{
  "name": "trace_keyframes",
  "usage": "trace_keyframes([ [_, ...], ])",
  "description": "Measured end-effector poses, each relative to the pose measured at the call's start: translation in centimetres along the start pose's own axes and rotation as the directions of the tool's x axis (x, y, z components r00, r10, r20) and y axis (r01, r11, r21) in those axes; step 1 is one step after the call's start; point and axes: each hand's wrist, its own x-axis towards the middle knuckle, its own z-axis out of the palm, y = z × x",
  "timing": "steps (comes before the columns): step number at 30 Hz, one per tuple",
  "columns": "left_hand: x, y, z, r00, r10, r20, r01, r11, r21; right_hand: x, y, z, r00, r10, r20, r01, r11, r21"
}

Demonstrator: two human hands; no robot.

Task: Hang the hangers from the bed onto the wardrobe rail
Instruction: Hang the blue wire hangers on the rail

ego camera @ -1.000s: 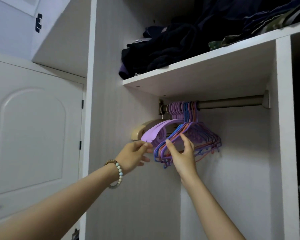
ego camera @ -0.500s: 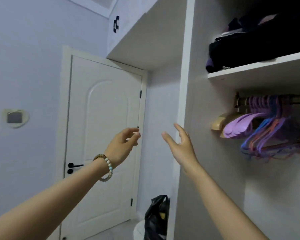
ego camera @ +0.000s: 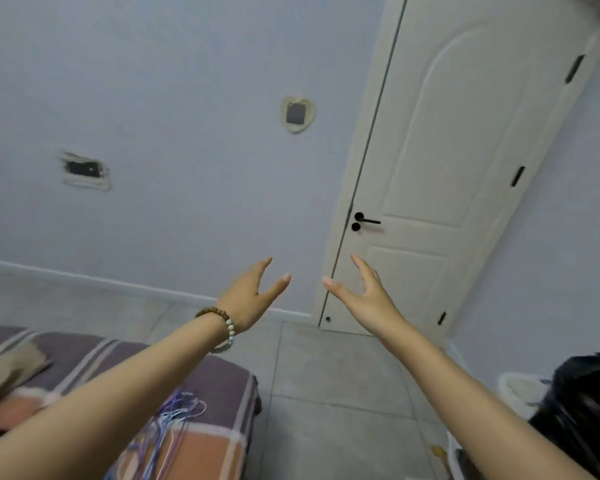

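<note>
- Left hand (ego camera: pixel 253 294): open, fingers straight and a little spread, palm turned inward, holding nothing. Beaded bracelet (ego camera: pixel 222 328) on the wrist.
- Right hand (ego camera: pixel 366 296): also open and empty, thumb out, fingers reaching forward. The two hands sit mid-frame, near each other but apart, raised in the air above the floor (ego camera: pixel 326 375).
- Step in hand, as I judge it: a fetch leg. Neither hand carries anything, and the view faces the bed, so a pickup looks next rather than a hanging.
- Hangers (ego camera: pixel 174 420): a loose bunch of thin ones, purple and blue, lying flat on the bed (ego camera: pixel 222 379) at lower left of the frame. The left forearm covers part of the bunch, and the picture is blurred there, so no count is possible. They look slim and tangled together, with hooks and arms crossing.
- Bed cover: purple with pale stripes and an orange block. The hangers lie near its right edge.
- Next move calls for: both hands dropping down and left to the bunch, then gathering it by the hooks so the arms do not snag on one another. Light plastic, probably easy to lift several at once.
- Wardrobe rail: not in view here.
- Further out: white door (ego camera: pixel 447 161) with black door handle (ego camera: pixel 365 221) at upper right; a black bag (ego camera: pixel 586 414) at lower right.
</note>
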Motion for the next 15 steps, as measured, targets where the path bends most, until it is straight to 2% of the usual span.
trace_keyframes([
  [4,-3.5,-13.1,-2.2,0.976,-0.219,-0.001,0.219,0.975,0.042,0.6,2.9,12.0,0.979,0.065,0.193,-0.055,0.997,-0.055],
  [7,-7.0,-21.9,-2.9,0.925,-0.381,-0.005,0.381,0.923,0.054,-0.2,5.4,20.4,0.95,0.113,0.29,-0.094,0.992,-0.079],
  [12,-13.7,-34.3,-2.3,0.777,-0.629,0.026,0.627,0.776,0.062,-2.8,10.2,32.3,0.891,0.177,0.418,-0.142,0.983,-0.113],
  [15,-17.6,-40.3,-1.0,0.685,-0.729,0.015,0.727,0.684,0.056,-4.8,13.4,38.0,0.849,0.225,0.479,-0.189,0.974,-0.124],
])
